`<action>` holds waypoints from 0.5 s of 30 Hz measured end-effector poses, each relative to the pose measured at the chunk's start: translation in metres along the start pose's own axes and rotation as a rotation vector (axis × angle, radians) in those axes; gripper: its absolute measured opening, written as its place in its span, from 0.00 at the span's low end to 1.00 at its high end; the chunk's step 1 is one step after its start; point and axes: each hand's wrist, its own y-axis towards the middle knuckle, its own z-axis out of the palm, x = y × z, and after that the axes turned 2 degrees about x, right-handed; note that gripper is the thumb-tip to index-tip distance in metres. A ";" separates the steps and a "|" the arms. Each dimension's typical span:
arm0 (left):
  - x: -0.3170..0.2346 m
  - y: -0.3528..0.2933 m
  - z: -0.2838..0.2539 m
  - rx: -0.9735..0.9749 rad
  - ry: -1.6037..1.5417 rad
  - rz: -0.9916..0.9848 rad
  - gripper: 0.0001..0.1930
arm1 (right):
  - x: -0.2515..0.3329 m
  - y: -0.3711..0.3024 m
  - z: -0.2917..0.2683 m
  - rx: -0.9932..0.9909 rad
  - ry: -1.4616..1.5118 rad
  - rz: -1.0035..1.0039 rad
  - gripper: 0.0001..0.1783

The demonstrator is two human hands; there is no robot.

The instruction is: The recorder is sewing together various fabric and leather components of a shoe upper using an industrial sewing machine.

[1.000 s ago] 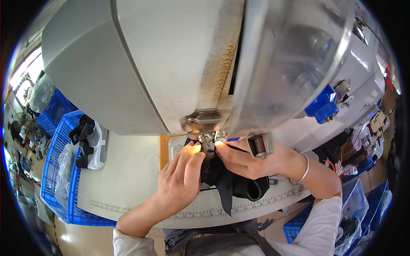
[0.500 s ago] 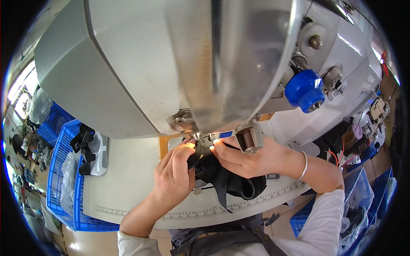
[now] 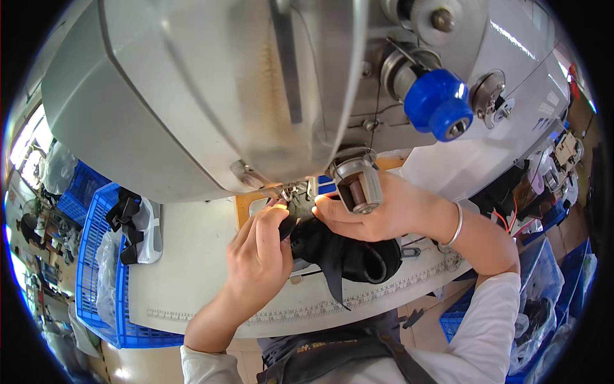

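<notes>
A black fabric piece [image 3: 323, 246] with a rolled, tube-like end lies at the needle area of a large grey sewing machine [image 3: 173, 96]. My left hand [image 3: 259, 246] is closed on its left side, fingertips close to the metal foot [image 3: 295, 191]. From the right, my right hand [image 3: 377, 208] pinches the piece near its upper edge, thumb and forefinger at the lit spot. Part of that hand is behind a metal bobbin holder [image 3: 359, 189]. A pointed black strip hangs down toward the table's front edge.
A white worktable [image 3: 185, 269] has a ruler strip [image 3: 307, 312] along its curved front. At the left stands a blue crate [image 3: 96, 275] beside a white-and-black item [image 3: 150, 233]. A blue knob [image 3: 438, 105] juts from the machine. Plastic bags [image 3: 537, 288] sit at the right.
The view has shifted, so the machine head and blue knob appear farther left and higher. Both hands stay on the black fabric, and its lower end sits slightly higher in the picture.
</notes>
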 end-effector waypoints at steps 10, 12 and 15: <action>-0.023 -0.003 0.029 -0.180 0.453 0.129 0.06 | -0.017 -0.005 -0.003 -0.022 0.131 -0.002 0.06; -0.019 -0.005 0.027 -0.156 0.381 0.117 0.11 | -0.014 -0.006 -0.002 -0.026 0.132 0.010 0.06; -0.011 -0.007 0.022 -0.140 0.266 0.094 0.19 | -0.007 -0.008 -0.004 -0.020 0.075 0.023 0.06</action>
